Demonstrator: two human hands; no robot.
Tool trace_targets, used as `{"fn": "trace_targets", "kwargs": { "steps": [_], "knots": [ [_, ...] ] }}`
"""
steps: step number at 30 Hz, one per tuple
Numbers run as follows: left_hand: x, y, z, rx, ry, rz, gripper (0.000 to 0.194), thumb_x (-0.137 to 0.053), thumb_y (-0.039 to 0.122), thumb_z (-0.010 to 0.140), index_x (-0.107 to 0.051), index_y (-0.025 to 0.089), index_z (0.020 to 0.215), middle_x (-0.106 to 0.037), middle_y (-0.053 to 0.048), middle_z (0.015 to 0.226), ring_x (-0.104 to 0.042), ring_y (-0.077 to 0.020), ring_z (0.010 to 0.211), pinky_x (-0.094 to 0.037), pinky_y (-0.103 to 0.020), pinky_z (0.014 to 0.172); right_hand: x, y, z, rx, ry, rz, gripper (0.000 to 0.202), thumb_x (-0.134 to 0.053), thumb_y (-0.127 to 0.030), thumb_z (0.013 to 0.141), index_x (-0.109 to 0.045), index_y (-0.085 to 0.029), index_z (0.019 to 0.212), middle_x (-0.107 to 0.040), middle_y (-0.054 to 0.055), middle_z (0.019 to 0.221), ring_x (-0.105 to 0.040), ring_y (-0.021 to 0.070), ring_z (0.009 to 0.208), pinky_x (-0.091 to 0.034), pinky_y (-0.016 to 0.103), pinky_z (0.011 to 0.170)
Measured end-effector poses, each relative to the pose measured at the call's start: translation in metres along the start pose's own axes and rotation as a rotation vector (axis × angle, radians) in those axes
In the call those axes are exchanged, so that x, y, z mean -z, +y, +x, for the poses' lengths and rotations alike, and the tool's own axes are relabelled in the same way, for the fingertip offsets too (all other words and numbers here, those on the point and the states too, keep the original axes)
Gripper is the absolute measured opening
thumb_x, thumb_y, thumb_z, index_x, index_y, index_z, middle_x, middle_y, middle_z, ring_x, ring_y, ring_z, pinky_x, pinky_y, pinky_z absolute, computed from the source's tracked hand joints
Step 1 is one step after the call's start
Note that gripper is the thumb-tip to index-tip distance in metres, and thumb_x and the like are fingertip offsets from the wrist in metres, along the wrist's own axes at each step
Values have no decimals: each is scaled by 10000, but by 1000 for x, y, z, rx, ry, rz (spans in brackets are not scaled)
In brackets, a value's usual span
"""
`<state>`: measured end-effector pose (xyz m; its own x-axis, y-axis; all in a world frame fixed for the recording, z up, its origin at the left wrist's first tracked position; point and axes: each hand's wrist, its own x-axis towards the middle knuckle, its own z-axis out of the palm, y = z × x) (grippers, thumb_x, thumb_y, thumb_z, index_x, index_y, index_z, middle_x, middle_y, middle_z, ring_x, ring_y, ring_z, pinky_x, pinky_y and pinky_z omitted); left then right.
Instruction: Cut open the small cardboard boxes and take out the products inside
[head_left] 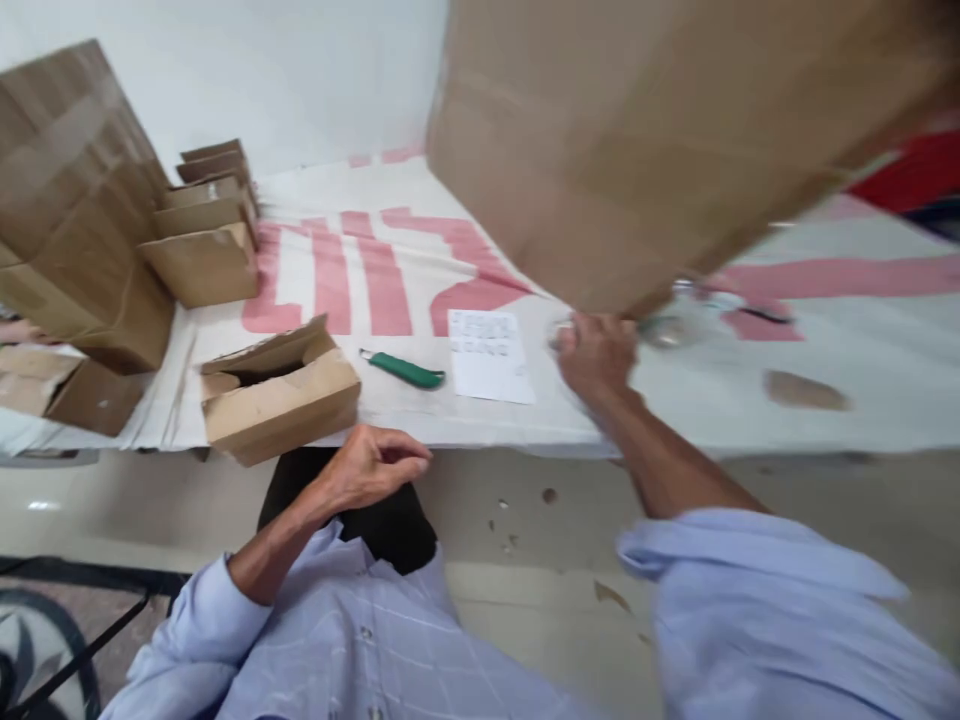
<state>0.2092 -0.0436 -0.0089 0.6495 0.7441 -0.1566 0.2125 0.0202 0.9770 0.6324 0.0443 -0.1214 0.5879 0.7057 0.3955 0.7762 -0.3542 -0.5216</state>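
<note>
My left hand (pixel 379 466) hovers at the table's front edge, right of a small open cardboard box (pixel 285 405), with fingers curled, thumb and forefinger tips close together and nothing visible between them. On the table, my right hand (pixel 600 355) is closed at the lower corner of a large cardboard box (pixel 645 130); a shiny bit shows beside its fingers, but what it grips is unclear. Between the hands lie a green cutter knife (pixel 405 369) and a white sheet with handwriting (pixel 491 356). Just right of my right hand is a blurred clear object (pixel 667 332).
Several small cardboard boxes (pixel 206 262) stand in a row at the back left, beside a tall carton (pixel 90 210). Another small box (pixel 97 395) sits at the left edge. A dark-tipped item (pixel 765 314) and a brown patch (pixel 806 391) are on the right of the cloth.
</note>
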Motion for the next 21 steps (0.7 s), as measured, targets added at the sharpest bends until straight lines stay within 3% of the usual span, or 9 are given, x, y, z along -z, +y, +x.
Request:
{"fn": "trace_targets", "kwargs": {
  "steps": [3,6,9,12,14,16,18,21],
  "knots": [
    [0,9,-16,-25,-6,74,145,-779,243,920,-888,170,983,-828,-60,833,-712,-171,719,-544,-267,673,-20,15,-2,-12,-67,-222,307,-631,-297,1094,-914,-185,1062,-763,385,1246,-690,365,1114,-367,588,843],
    [6,27,-37,-212,36,225,140,-765,245,971,-884,188,1019,-856,-70,911,-761,-192,780,-607,-300,747,-27,19,-3,-42,-127,-305,403,-575,-402,1112,-921,-199,1151,-728,412,1340,-639,431,1236,-330,631,838],
    [29,45,-63,-513,214,363,141,-730,218,1025,-868,192,1036,-845,-71,895,-770,-188,779,-626,-305,749,-23,12,-4,-109,-154,-338,438,-535,-399,1095,-903,-190,1208,-703,414,1367,-571,472,1319,-318,664,867],
    [75,53,-89,-693,523,510,139,-720,160,1036,-850,207,1048,-846,-70,959,-785,-181,850,-643,-305,798,-16,4,-7,-207,-106,-291,450,-490,-371,1085,-873,-193,1241,-675,403,1372,-561,462,1319,-336,665,879],
    [114,49,-105,-683,780,637,144,-724,156,1017,-847,231,1008,-845,-65,1039,-793,-193,955,-653,-333,889,-13,1,-8,-265,-88,-263,450,-470,-378,1080,-855,-208,1242,-649,391,1388,-572,453,1305,-353,661,879],
    [153,36,-116,-578,955,709,124,-739,199,985,-851,251,981,-830,-67,1125,-788,-221,1062,-654,-358,915,-9,-2,-8,-302,-127,-264,421,-501,-367,1057,-832,-213,1268,-640,383,1402,-582,461,1321,-377,663,899],
    [185,17,-120,-460,977,676,103,-766,289,951,-859,258,980,-799,-96,1262,-771,-262,1173,-664,-379,903,-5,-6,-5,-325,-144,-287,415,-552,-332,1029,-802,-191,1329,-642,387,1419,-591,476,1362,-416,666,937],
    [214,-10,-113,-350,859,549,228,-799,454,932,-868,270,1047,-726,-134,1472,-711,-323,1353,-676,-428,941,0,-26,0,-264,-28,-303,473,-597,-313,1011,-754,-137,1421,-624,396,1498,-561,498,1455,-466,694,1012]
  ]
}}
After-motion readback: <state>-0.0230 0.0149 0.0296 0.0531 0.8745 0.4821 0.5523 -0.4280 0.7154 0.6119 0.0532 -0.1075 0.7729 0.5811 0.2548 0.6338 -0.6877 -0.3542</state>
